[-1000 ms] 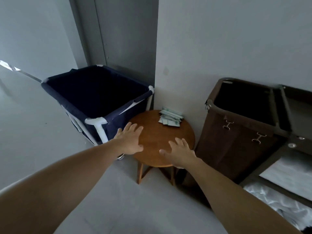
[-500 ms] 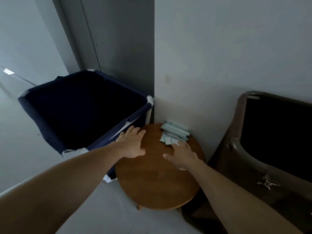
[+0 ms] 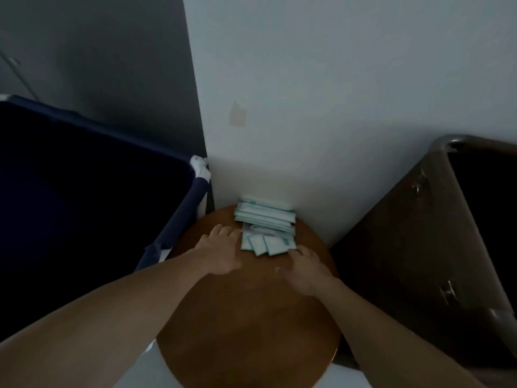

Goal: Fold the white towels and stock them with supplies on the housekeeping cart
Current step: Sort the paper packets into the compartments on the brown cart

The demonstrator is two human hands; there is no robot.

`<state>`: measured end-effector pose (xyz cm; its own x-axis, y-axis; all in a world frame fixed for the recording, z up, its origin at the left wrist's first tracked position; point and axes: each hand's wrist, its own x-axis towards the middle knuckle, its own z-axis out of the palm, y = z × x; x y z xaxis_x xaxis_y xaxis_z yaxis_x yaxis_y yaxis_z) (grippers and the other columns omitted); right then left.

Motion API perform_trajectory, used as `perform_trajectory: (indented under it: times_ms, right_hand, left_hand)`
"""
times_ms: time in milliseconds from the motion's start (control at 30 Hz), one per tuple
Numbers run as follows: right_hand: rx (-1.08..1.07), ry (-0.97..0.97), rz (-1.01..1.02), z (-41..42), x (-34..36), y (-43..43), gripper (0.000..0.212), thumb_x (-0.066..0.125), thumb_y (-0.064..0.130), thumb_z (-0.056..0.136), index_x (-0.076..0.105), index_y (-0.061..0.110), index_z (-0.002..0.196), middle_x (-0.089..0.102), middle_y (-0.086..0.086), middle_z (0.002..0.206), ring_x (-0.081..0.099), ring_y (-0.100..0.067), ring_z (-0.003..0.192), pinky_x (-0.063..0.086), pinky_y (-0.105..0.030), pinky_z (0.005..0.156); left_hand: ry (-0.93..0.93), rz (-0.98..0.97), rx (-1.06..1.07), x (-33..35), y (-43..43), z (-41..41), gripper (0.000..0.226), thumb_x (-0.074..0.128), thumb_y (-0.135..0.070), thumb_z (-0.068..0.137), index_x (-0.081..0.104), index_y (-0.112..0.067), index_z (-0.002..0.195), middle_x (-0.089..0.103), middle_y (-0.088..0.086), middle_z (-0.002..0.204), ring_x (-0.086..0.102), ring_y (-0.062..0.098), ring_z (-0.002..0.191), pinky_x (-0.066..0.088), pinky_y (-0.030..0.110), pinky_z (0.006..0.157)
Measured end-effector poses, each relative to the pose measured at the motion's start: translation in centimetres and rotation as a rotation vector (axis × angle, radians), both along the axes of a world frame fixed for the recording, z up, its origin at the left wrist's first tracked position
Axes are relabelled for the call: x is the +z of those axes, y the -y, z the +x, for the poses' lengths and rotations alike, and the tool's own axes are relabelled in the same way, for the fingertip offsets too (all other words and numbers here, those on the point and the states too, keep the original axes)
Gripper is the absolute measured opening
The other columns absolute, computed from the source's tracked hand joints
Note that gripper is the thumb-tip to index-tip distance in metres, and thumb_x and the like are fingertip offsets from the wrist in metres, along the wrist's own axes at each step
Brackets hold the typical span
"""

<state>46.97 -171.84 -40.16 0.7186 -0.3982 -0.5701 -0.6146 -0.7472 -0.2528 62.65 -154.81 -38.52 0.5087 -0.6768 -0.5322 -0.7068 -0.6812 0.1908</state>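
Where packets [image 3: 265, 219] lie stacked, long axis crosswise

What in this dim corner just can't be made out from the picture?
Head view only:
Print on the packets: too small, dim.
Inside of the navy bin: lost in shadow.
Rest of the brown hamper: cut off by the right edge.
Table legs: hidden under the round tabletop.

Both bare forearms reach forward; left hand [image 3: 221, 254] and right hand [image 3: 303, 271] palms down, fingers extended, holding nothing
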Motion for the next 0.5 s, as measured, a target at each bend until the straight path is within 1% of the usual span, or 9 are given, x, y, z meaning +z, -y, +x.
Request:
perform_trajectory:
  times_ms: [133,233,333,400,500]
  right_hand:
    - [-0.071,0.021,0.024,2.2,-2.1,1.1,0.071,0.044,0.059,0.097,0.028,0.019,0.154,0.024,-0.007,0.16,0.021,-0.03,0.146,0.022,-0.039,0.118]
    - [-0.09,0.046,0.015,4.7,-3.9,3.0,0.067,0.047,0.054,0.098,0.032,0.018,0.152,0.032,-0.01,0.156,0.029,-0.03,0.142,0.025,-0.035,0.115]
    - [-0.063,0.029,0.005,7.4,-6.0,4.8,0.069,0.046,0.054,0.099,0.031,0.012,0.153,0.033,-0.013,0.154,0.03,-0.032,0.14,0.027,-0.035,0.113]
    - [-0.045,0.02,0.022,8.8,-7.8,5.3,0.068,0.047,0.053,0.099,0.033,0.011,0.151,0.035,-0.015,0.153,0.031,-0.034,0.139,0.028,-0.035,0.112]
    - [0.008,-0.009,0.052,9.7,-10.6,5.1,0.065,0.053,0.047,0.097,0.037,0.011,0.149,0.035,-0.015,0.151,0.033,-0.034,0.137,0.031,-0.039,0.112]
  left_hand:
    - [-0.071,-0.021,-0.009,-3.0,2.8,2.8,0.084,0.051,-0.054,0.092,0.01,-0.021,0.158,0.017,0.005,0.161,0.01,0.028,0.15,0.022,0.047,0.119]
    - [-0.082,-0.046,0.004,-5.3,5.0,4.9,0.081,0.053,-0.055,0.092,0.017,-0.019,0.156,0.023,0.007,0.159,0.018,0.028,0.147,0.027,0.048,0.117]
    - [-0.086,-0.082,0.043,-7.4,6.3,6.5,0.074,0.053,-0.055,0.093,0.027,-0.017,0.151,0.03,0.011,0.155,0.025,0.029,0.144,0.032,0.047,0.114]
    - [-0.089,-0.067,0.05,-8.9,6.8,7.3,0.073,0.054,-0.055,0.092,0.03,-0.017,0.149,0.033,0.012,0.153,0.027,0.03,0.142,0.034,0.046,0.112]
    - [-0.136,-0.055,0.066,-11.3,6.8,8.0,0.071,0.057,-0.048,0.093,0.03,-0.016,0.15,0.033,0.012,0.153,0.029,0.03,0.14,0.034,0.045,0.112]
